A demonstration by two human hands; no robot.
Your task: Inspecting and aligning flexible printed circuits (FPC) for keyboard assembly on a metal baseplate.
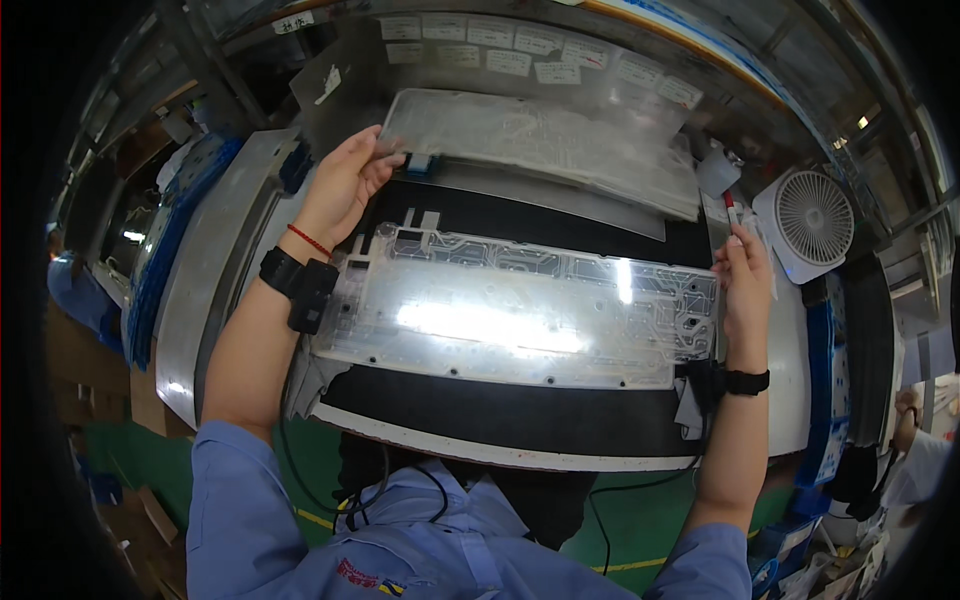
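Observation:
A clear plastic sheet printed with circuit traces lies in front of me on a black mat. It has a cut-out outline and small tabs, and glare covers its middle. Beyond it is a stack of similar clear sheets, slanting down to the right. My left hand is at the left end of that stack, its fingers loosely bent and apart; a slight blur hides whether they touch it. My right hand, beside the front sheet's right edge, is closed around a red-and-dark pen-like stick pointing away from me.
A white fan stands at the right, next to a small translucent bottle. Paper labels cover the metal back panel. Blue-edged stacks stand at the left. Cables hang below the table's white front edge.

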